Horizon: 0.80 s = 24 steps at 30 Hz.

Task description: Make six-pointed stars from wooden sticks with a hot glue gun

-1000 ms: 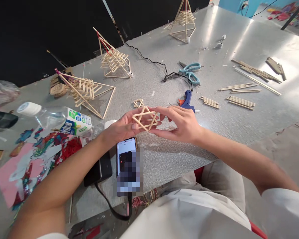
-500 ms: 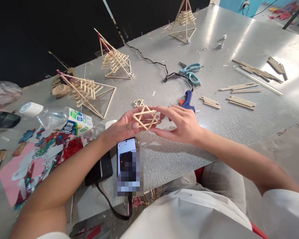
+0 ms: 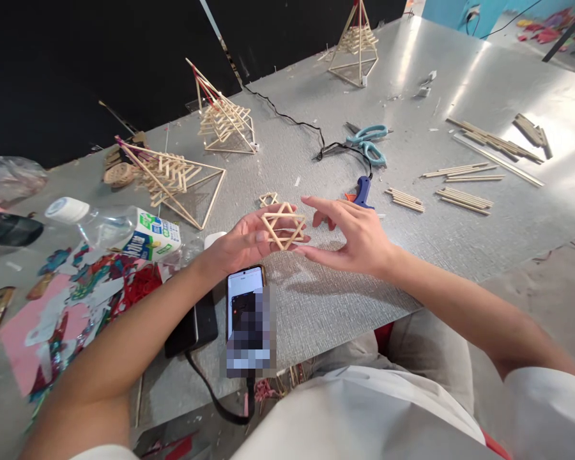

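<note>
A six-pointed star of wooden sticks (image 3: pixel 283 225) rests on the fingers of my left hand (image 3: pixel 242 243), thumb pressed on its near edge, held just above the silver table (image 3: pixel 316 300). My right hand (image 3: pixel 352 233) hovers to the star's right with fingers spread and stretched out; only its thumb tip is close to the star's lower right point. A smaller stick star (image 3: pixel 267 199) lies on the table right behind the held one.
A phone (image 3: pixel 246 316) and a black power bank (image 3: pixel 191 326) lie near the front edge. A blue glue gun (image 3: pixel 363 190), scissors (image 3: pixel 368 142), stick bundles (image 3: pixel 460 191), three stick pyramids (image 3: pixel 172 179), a plastic bottle (image 3: pixel 110 230) and coloured paper scraps (image 3: pixel 76 287) surround them.
My right hand has let go of the star and opened its fingers, drawing slightly away to the right. The left hand keeps the star in place.
</note>
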Each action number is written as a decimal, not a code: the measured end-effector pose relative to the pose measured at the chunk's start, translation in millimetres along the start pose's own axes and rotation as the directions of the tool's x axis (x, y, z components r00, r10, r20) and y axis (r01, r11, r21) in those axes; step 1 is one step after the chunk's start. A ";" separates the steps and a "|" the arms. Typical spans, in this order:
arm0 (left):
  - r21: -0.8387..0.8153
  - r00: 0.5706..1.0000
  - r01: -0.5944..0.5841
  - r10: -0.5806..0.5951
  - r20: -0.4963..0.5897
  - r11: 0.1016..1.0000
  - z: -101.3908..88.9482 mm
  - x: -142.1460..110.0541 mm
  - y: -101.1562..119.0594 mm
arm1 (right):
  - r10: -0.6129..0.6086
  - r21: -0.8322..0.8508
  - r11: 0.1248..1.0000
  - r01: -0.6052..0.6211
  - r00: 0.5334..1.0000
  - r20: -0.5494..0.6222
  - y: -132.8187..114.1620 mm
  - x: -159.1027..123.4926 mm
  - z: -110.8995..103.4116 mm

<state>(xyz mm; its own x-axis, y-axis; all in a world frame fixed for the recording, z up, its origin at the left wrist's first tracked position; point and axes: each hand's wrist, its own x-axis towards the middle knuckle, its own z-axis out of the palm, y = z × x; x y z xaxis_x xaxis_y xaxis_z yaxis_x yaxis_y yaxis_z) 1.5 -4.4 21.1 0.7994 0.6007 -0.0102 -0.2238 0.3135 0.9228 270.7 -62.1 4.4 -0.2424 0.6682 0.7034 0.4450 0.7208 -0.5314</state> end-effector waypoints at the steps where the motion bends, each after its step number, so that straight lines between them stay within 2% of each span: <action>1: -0.003 1.000 0.005 -0.005 0.006 1.000 -0.2 0.6 0.5 | 0.049 0.084 0.995 -0.050 0.999 0.014 -1.2 2.0 -2.3; 3: -0.012 0.999 0.037 -0.037 0.020 0.999 -1.1 1.6 1.3 | 0.191 0.286 0.935 -0.211 0.977 0.097 -4.4 7.1 -6.3; 5: -0.035 0.995 0.090 -0.089 0.043 0.995 -2.6 2.3 1.4 | 0.316 0.461 0.795 -0.394 0.918 0.239 -7.0 12.4 -8.7; 7: -0.058 0.990 0.132 -0.128 0.062 0.990 -4.2 3.1 0.6 | 0.360 0.560 0.647 -0.517 0.855 0.374 -7.7 16.6 -9.1; 10: -0.051 0.984 0.167 -0.163 0.078 0.985 -5.4 4.6 -1.2 | 0.360 0.608 0.523 -0.598 0.801 0.478 -5.6 19.6 -7.2; 16: 0.001 0.975 0.205 -0.204 0.093 0.979 -0.7 6.4 -0.3 | 0.416 0.565 0.442 -0.697 0.717 0.559 -2.6 19.2 -4.9; 20: 0.010 0.979 0.196 -0.196 0.053 0.981 1.0 6.1 2.3 | 0.451 0.545 0.424 -0.724 0.690 0.566 -1.5 18.6 -4.3; 24: 0.038 0.991 0.130 -0.130 0.013 0.991 1.4 5.0 1.8 | 0.500 0.539 0.437 -0.720 0.693 0.520 1.1 19.2 -3.3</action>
<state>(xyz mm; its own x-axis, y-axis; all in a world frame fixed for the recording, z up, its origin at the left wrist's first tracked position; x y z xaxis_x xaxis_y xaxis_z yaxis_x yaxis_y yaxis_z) 5.9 -1.8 23.3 0.8292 0.5449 -0.1250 -0.0973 0.3608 0.9275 269.4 -49.1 18.8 -0.3934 0.9191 -0.0236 -0.0959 -0.0665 -0.9932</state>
